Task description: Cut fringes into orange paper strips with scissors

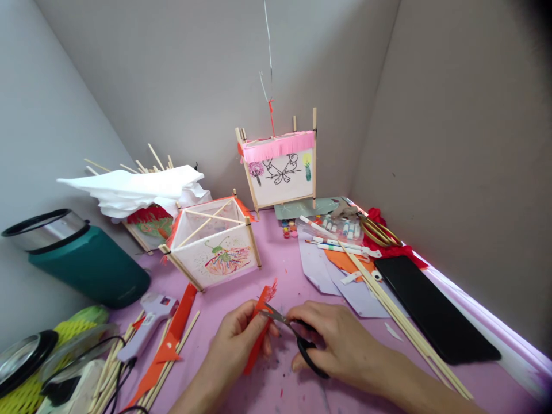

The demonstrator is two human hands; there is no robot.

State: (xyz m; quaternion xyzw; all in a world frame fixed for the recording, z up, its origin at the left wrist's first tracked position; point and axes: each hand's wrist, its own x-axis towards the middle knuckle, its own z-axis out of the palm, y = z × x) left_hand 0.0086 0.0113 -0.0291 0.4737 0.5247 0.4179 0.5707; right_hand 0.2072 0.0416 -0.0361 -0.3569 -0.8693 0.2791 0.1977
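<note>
Between the fingers and thumb of my left hand (241,333) is a strip of red-orange paper (257,339), its far end cut into a fringe. My right hand (332,336) grips black-handled scissors (307,345). The blades reach across to the strip, close to my left fingertips. Just beyond my hands stands a small lantern (222,247) of wooden sticks and white panels, with a colourful drawing on the front and red paper along its upper edges. Small red scraps lie on the pink-purple table (287,368) under my hands.
A second lantern (284,178) with pink fringe stands behind, below a wire. To the left are a green bottle (90,264), a glue gun (149,325), red paper (172,336) and sticks. To the right lie a black phone (435,310), markers (338,246), long sticks (388,307) and gold-handled scissors (382,230).
</note>
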